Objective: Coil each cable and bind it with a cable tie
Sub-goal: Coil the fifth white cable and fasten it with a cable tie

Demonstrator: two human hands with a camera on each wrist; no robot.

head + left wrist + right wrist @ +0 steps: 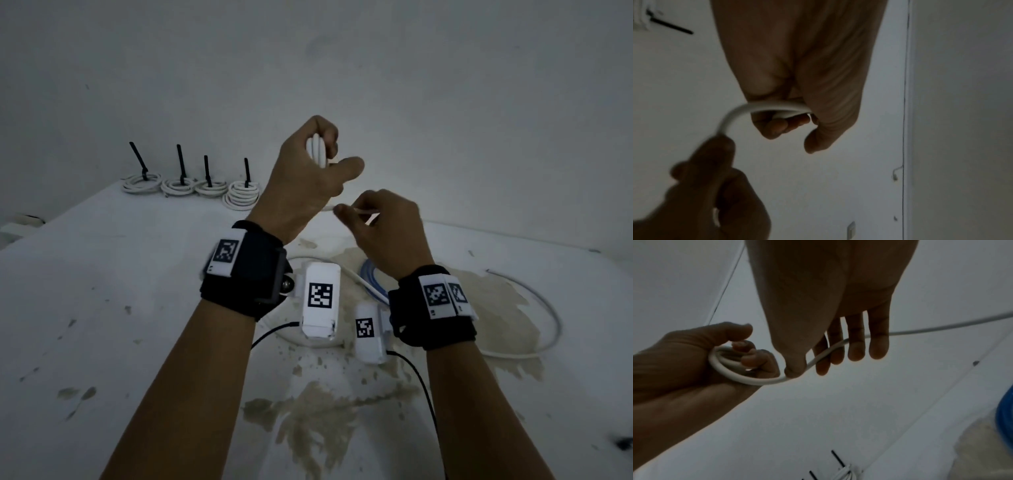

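My left hand [329,154] is raised above the table and grips a small coil of white cable [317,150], fingers curled through its loops. In the right wrist view, that coil [723,368] sits in the left palm. My right hand [342,210] pinches the same cable between thumb and forefinger just below the left hand. The pinch [808,368] shows close up, with the free cable [941,328] trailing off right. The loose remainder [555,325] curves over the table at the right. In the left wrist view, my left hand [795,128] curls over the cable [766,107].
Several white coils bound with black ties [178,185] stand in a row at the table's back left; one [844,473] shows in the right wrist view. A blue cable coil [371,277] lies under my right wrist. The white table [102,308] is stained.
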